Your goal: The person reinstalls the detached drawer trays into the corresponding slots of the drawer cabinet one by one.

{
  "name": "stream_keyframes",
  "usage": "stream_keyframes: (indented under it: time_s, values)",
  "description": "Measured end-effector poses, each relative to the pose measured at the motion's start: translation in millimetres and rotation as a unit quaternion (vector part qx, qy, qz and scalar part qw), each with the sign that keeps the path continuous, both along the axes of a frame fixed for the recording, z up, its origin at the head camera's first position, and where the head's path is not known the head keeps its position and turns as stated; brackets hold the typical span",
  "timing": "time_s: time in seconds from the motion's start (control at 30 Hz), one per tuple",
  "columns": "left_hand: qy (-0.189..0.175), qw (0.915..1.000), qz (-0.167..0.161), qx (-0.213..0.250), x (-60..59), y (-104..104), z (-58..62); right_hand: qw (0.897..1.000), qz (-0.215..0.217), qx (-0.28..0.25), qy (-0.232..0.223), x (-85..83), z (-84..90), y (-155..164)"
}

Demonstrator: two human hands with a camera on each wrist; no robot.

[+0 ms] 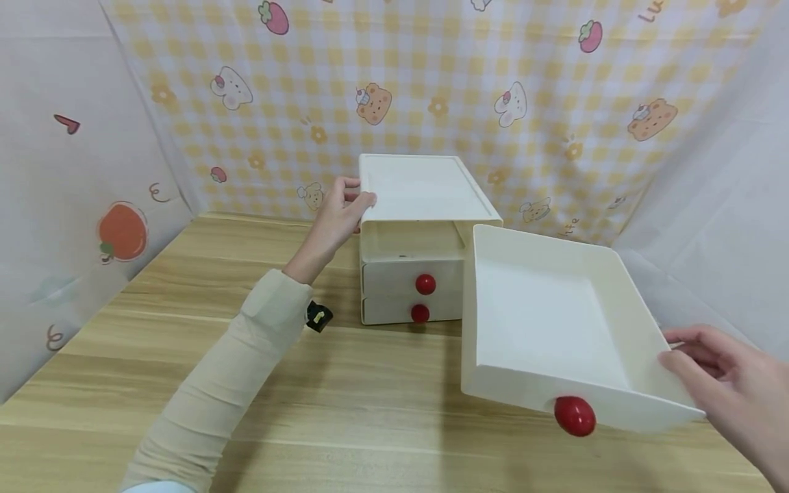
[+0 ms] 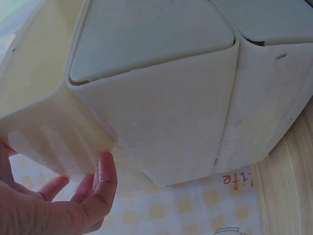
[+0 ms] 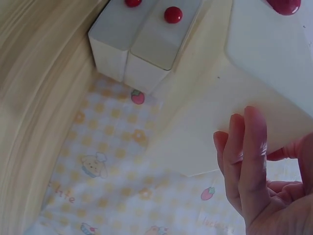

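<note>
A white drawer cabinet (image 1: 425, 198) stands on the wooden table (image 1: 345, 397); its top slot is empty and two drawers with red knobs (image 1: 425, 283) sit below. My left hand (image 1: 339, 216) grips the cabinet's top left front corner, with fingers (image 2: 105, 183) against its side wall (image 2: 161, 127). The removed white drawer (image 1: 548, 322), empty, with a red knob (image 1: 574, 415), is held tilted in the air to the right of the cabinet. My right hand (image 1: 718, 376) holds its front right corner, fingers (image 3: 247, 156) curled under the drawer's bottom (image 3: 264, 68).
A yellow checked cloth with cartoon bears and strawberries (image 1: 444, 89) hangs behind the cabinet, and white sheets close both sides. A small black object (image 1: 318, 316) shows at my left wrist. Bare wooden tabletop lies in front of the cabinet.
</note>
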State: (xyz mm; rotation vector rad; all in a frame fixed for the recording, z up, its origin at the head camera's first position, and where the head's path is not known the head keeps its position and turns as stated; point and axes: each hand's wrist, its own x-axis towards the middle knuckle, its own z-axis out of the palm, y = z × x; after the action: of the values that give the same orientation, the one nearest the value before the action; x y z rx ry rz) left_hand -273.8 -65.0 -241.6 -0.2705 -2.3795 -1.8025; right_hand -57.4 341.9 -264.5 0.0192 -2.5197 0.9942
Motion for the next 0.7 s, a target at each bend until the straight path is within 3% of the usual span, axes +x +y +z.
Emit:
stream_keyframes:
  time_s: [0.2, 0.33, 0.7]
  values:
    - [0.003, 1.0000, 0.000, -0.001, 0.7, 0, 0.0, 0.997, -0.048, 0.066, -0.017, 0.0, 8.3, -16]
    - [0.000, 1.0000, 0.001, -0.005, 1.3, -1, 0.4, 0.996, -0.042, 0.079, 0.001, -3.0, 9.8, -25]
    - [-0.005, 0.9999, 0.001, -0.009, 1.8, -1, 0.3, 0.996, -0.028, 0.084, -0.008, -11.4, 11.4, -45]
